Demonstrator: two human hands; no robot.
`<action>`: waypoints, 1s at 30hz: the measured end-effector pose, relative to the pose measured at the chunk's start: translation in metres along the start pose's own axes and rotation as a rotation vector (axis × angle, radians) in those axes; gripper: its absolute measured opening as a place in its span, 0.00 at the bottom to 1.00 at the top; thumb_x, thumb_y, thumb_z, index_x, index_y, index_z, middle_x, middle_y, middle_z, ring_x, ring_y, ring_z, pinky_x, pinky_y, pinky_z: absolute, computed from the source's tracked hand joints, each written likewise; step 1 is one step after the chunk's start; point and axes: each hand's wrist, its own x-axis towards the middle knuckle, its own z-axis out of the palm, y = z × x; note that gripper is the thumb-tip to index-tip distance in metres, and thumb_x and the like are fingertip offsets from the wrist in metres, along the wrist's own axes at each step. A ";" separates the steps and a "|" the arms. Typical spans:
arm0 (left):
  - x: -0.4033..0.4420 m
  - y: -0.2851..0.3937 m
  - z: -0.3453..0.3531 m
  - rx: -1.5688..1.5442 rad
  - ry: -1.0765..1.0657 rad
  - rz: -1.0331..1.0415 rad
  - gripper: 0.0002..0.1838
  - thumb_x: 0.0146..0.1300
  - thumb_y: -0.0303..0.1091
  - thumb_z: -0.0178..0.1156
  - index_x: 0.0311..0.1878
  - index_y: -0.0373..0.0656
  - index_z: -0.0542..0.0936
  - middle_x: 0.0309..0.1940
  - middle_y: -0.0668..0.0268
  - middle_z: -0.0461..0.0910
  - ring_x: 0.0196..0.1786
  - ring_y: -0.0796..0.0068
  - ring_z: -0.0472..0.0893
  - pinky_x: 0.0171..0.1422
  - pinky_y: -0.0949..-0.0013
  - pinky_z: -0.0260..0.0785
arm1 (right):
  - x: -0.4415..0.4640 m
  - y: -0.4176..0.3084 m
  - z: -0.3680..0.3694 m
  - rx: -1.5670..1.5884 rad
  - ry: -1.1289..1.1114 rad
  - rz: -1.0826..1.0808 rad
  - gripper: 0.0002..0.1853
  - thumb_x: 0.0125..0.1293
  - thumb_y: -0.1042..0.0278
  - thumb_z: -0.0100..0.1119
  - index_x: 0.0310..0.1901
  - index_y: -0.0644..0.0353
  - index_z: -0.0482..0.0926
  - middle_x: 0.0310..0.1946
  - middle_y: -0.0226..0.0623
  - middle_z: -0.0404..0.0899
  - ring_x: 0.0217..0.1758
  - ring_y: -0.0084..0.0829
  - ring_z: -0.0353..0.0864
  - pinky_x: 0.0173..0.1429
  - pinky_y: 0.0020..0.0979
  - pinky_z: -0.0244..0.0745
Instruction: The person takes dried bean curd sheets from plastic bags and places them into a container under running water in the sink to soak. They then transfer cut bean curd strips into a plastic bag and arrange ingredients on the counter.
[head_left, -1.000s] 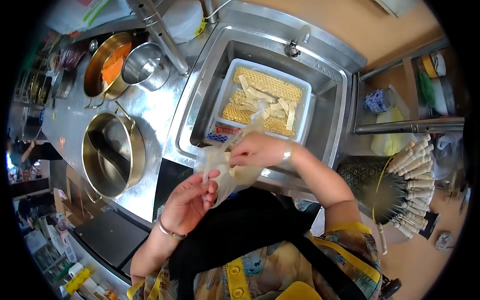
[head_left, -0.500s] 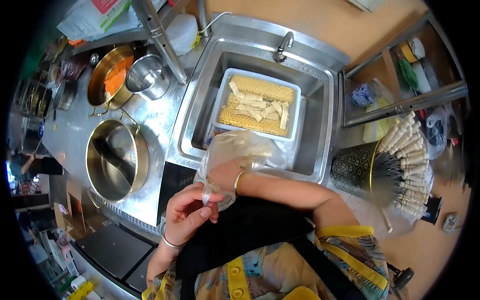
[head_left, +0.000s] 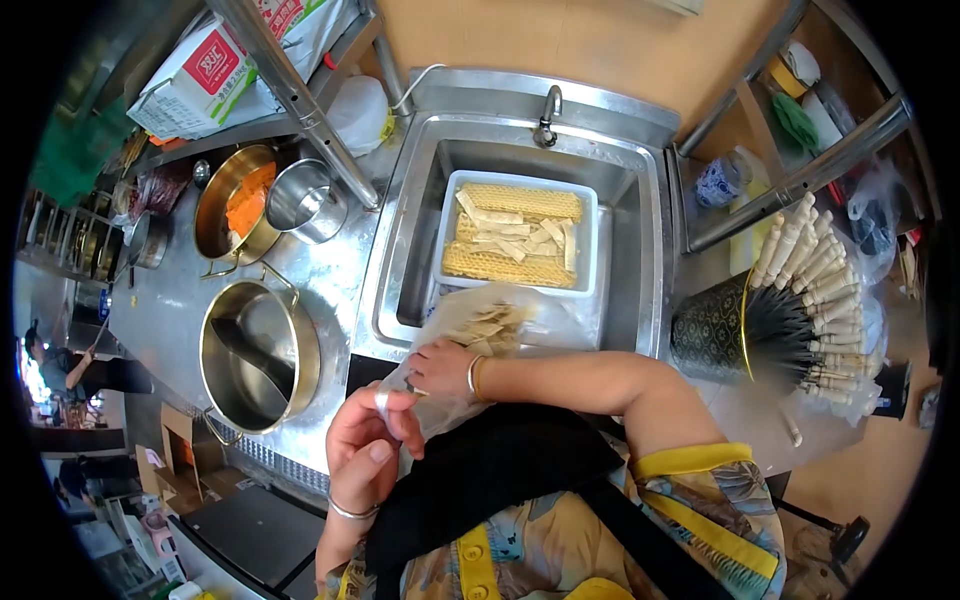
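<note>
A clear plastic bag (head_left: pixel 450 325) with pale beige strips (head_left: pixel 492 328) inside lies over the sink's front edge. My left hand (head_left: pixel 368 450) pinches the bag's edge between thumb and fingers. My right hand (head_left: pixel 442 368) is closed on the bag beside its opening, fingers together; its fingertips are partly hidden. Beyond the bag, in the sink (head_left: pixel 405 290), stands a white plastic tray (head_left: pixel 590 235). It holds yellow honeycomb-textured pieces (head_left: pixel 520 201) with flat pale strips (head_left: pixel 500 228) strewn on top.
Left of the sink are a divided pot (head_left: pixel 305 345), a brass-coloured pot (head_left: pixel 212 215) with orange food and a steel pot (head_left: pixel 307 202). A shelf post (head_left: pixel 300 105) rises nearby. At right, a patterned black container (head_left: pixel 705 330) holds many wooden-handled sticks. A faucet (head_left: pixel 548 115) stands behind.
My right hand has drawn back from behind the bag's plastic and now shows more clearly. The strips in the bag have come into plainer sight. The view has shifted slightly.
</note>
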 end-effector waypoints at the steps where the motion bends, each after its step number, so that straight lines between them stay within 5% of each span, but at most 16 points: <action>1: -0.002 0.001 -0.001 -0.028 0.015 0.021 0.25 0.54 0.41 0.61 0.48 0.29 0.72 0.29 0.65 0.69 0.29 0.73 0.72 0.31 0.73 0.68 | 0.000 0.002 -0.007 0.108 -0.051 0.036 0.11 0.56 0.65 0.52 0.40 0.53 0.75 0.42 0.37 0.74 0.49 0.37 0.72 0.53 0.47 0.65; 5: -0.004 -0.001 -0.001 -0.060 0.027 0.038 0.26 0.54 0.42 0.61 0.48 0.30 0.71 0.29 0.65 0.69 0.27 0.74 0.72 0.30 0.74 0.67 | -0.005 0.004 -0.004 0.126 -0.054 0.021 0.13 0.54 0.64 0.55 0.42 0.56 0.73 0.40 0.41 0.74 0.47 0.41 0.74 0.46 0.42 0.70; 16: 0.014 0.002 0.000 -0.166 0.073 0.086 0.24 0.59 0.39 0.58 0.53 0.32 0.69 0.30 0.68 0.69 0.27 0.80 0.66 0.24 0.80 0.59 | -0.036 0.037 -0.062 0.521 0.116 0.017 0.23 0.42 0.77 0.62 0.44 0.57 0.70 0.37 0.43 0.72 0.44 0.45 0.73 0.46 0.40 0.69; 22: 0.020 0.005 0.002 -0.186 0.053 0.076 0.25 0.58 0.39 0.58 0.55 0.33 0.68 0.32 0.67 0.69 0.27 0.80 0.66 0.24 0.81 0.58 | -0.057 0.033 -0.067 0.688 0.140 0.142 0.23 0.42 0.76 0.62 0.45 0.60 0.73 0.41 0.44 0.74 0.47 0.46 0.73 0.49 0.39 0.69; 24: 0.023 0.006 0.002 -0.227 0.073 0.074 0.26 0.58 0.38 0.58 0.56 0.33 0.68 0.33 0.68 0.69 0.27 0.80 0.66 0.25 0.81 0.58 | -0.065 0.034 -0.076 0.825 0.051 0.330 0.24 0.42 0.77 0.61 0.46 0.62 0.73 0.44 0.45 0.75 0.50 0.46 0.73 0.54 0.38 0.69; 30: 0.029 0.003 0.006 -0.265 0.061 0.029 0.29 0.58 0.40 0.55 0.60 0.32 0.66 0.36 0.68 0.69 0.29 0.78 0.69 0.30 0.78 0.60 | -0.074 0.048 -0.083 0.857 0.240 0.169 0.26 0.41 0.79 0.59 0.48 0.61 0.74 0.46 0.44 0.75 0.52 0.44 0.73 0.59 0.35 0.66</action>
